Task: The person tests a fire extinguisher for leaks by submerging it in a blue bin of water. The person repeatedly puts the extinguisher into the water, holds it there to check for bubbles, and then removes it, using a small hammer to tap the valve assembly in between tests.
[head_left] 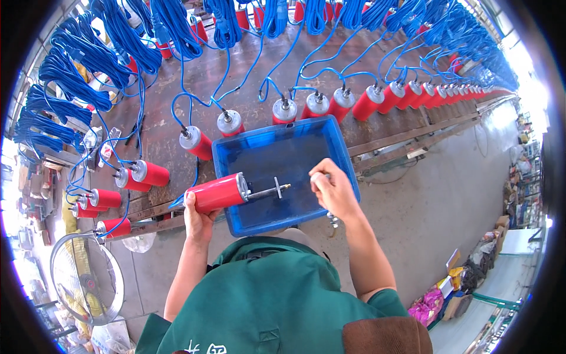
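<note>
My left hand is wrapped round a red cylinder with grey metal end caps, held on its side over a blue plastic tub. From its right end sticks a thin rod with a flat metal disc and a small brass-coloured tip. A blue cable comes out near its left end. Above the tub's right part, apart from the tip, my right hand is closed with thumb and fingers together. Whatever they pinch, if anything, is hidden. Dark liquid seems to lie in the tub.
Behind the tub, a long row of similar red cylinders lines the brown table, each wired to bundled blue cables. More cylinders lie at the left edge. A round fan stands low left; small metal fittings show below my right hand.
</note>
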Motion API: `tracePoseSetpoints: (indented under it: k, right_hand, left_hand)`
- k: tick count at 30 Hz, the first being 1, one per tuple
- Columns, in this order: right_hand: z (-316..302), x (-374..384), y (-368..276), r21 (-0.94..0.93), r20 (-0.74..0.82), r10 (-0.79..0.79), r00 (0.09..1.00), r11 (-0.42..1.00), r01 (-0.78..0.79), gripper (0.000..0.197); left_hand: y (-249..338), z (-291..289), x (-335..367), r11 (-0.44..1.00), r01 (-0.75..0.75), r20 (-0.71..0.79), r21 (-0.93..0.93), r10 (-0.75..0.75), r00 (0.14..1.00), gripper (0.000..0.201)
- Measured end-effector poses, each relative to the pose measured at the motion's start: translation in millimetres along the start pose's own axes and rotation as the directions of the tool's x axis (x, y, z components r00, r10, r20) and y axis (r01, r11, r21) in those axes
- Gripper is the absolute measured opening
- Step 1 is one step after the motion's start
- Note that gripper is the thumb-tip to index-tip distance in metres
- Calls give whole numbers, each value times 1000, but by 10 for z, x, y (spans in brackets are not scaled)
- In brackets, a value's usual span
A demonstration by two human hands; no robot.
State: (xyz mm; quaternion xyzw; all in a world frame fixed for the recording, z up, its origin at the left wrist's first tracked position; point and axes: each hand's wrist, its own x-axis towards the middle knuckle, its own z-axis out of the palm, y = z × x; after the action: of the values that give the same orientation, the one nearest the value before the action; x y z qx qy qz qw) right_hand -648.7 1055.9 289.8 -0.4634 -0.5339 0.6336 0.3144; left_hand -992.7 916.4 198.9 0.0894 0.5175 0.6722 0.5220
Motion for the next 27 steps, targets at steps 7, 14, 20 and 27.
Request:
tracePoseSetpoints:
  k: [7, 14, 20, 27]
  right_hand:
    - [270, 320, 361, 308, 125, 231, 965, 915, -259, 15]
    - [358, 347, 405, 367, 154, 297, 943, 869, -333, 18]
    - [363, 336, 389, 364, 154, 310, 938, 865, -345, 17]
    - [437, 343, 382, 318, 136, 340, 930, 875, -366, 20]
  left_hand:
    - [-3, 6, 5, 999, -7, 8, -41, 7, 1000, 63]
    - [0, -29, 16, 999, 13, -8, -49, -13, 1000, 63]
    - [53, 61, -12, 1000, 9, 2, -24, -9, 1000, 64]
    - [37, 24, 14, 999, 27, -7, -35, -27, 1000, 64]
